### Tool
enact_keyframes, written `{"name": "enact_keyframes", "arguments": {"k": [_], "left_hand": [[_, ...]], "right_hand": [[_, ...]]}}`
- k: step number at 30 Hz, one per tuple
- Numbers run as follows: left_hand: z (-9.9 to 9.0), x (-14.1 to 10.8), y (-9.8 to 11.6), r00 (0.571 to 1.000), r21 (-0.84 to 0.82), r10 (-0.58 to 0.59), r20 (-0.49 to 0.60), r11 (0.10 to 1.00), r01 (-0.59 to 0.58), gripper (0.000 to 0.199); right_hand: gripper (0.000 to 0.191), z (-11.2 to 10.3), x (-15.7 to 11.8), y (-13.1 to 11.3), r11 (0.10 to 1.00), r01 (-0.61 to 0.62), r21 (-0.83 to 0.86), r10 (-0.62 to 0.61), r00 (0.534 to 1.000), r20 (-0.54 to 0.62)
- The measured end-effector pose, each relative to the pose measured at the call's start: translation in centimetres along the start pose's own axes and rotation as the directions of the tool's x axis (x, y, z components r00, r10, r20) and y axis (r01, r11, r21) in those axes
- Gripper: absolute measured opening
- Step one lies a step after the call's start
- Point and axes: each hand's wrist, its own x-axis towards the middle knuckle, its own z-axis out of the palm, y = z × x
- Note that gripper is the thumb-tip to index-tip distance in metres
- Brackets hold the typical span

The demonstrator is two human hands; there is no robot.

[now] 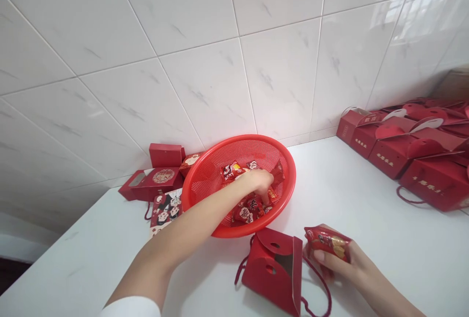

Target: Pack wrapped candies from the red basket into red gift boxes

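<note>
My left hand (259, 182) reaches down into a red plastic basket (289, 180), among red snack packets (245, 211). Its fingertips are hidden by the hand and the packets, so what they grip, if anything, does not show. My right hand (335, 261) is closed around a shiny red snack packet (327, 242) above the white table. Between the basket and my right hand lies a dark red gift box (273, 270) with rope handles. Its two rounded flaps, each with a hole, lean together and leave a dark gap at one side.
Several red gift boxes (394, 153) stand in rows at the right, by the tiled wall (205, 73). More red boxes (157, 180) and a patterned box (169, 208) sit left of the basket. The table (73, 253) ends at a slanted left edge.
</note>
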Motion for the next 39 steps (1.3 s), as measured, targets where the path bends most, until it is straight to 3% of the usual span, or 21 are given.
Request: {"name": "enact_keyframes", "arguments": {"k": [6, 11, 13, 17, 20, 22, 28, 31, 33, 36, 38, 39], "left_hand": [[-0.5, 0.1, -0.8, 0.994, -0.053, -0.011, -0.11, 0.999, 0.005, 0.026], [-0.1, 0.9, -1.6, 0.999, -0.06, 0.03, 0.019, 0.998, -0.029, 0.022], [-0.2, 1.1, -2.4, 0.998, -0.117, 0.062, 0.019, 0.991, -0.059, 0.02], [-1.0, 0.5, -4.7, 0.989, -0.239, 0.026, -0.146, 0.969, -0.061, 0.019], [-1.9, -0.4, -6.6, 0.953, -0.327, -0.024, -0.302, 0.942, -0.08, 0.02], [-2.1, -0.8, -7.8, 0.936, -0.368, -0.049, -0.347, 0.926, -0.088, 0.022], [-0.7, -0.8, -10.0, 0.964, -0.41, -0.146, -0.224, 0.911, 0.042, 0.014], [0.1, -0.8, -9.6, 0.991, -0.453, -0.082, -0.103, 0.891, 0.027, 0.011], [0.3, -0.9, -9.0, 0.999, -0.531, 0.012, -0.04, 0.847, -0.032, 0.02], [0.3, -1.0, -8.5, 0.995, -0.734, 0.083, -0.062, 0.672, -0.102, 0.031], [0.3, -0.8, -8.8, 0.989, -0.793, -0.011, -0.15, 0.598, -0.113, 0.034], [0.4, -0.5, -9.0, 0.975, -0.78, -0.096, -0.202, 0.618, -0.101, 0.036]], "right_hand": [[0.038, 0.0, 0.0, 0.3, 0.999, 0.054, 0.01, -0.054, 0.996, 0.068], [0.037, -0.1, 0.0, 0.3, 0.997, 0.073, 0.004, -0.073, 0.992, 0.103], [0.039, -0.2, 0.1, 0.4, 0.998, 0.061, 0.005, -0.061, 0.991, 0.12], [0.04, -0.3, 0.1, 0.5, 0.999, 0.037, 0.009, -0.038, 0.99, 0.133], [0.039, -0.2, -0.1, 0.3, 0.999, 0.033, 0.012, -0.034, 0.991, 0.127], [0.039, -0.1, -0.1, 0.1, 0.999, 0.034, 0.014, -0.035, 0.991, 0.126], [0.043, 0.0, -0.2, 0.1, 1.0, 0.004, 0.007, -0.004, 0.994, 0.109], [0.045, 0.1, -0.3, 0.1, 1.0, -0.012, 0.001, 0.012, 0.997, 0.075], [0.046, 0.2, -0.3, 0.2, 0.999, -0.033, -0.003, 0.033, 0.998, 0.044], [0.046, 0.1, -0.2, 0.3, 0.999, -0.053, 0.013, 0.053, 0.998, 0.015], [0.046, 0.1, -0.2, 0.5, 0.999, -0.048, 0.021, 0.048, 0.999, 0.009], [0.045, 0.0, -0.1, 0.5, 0.999, -0.044, 0.019, 0.044, 0.999, 0.01]]}}
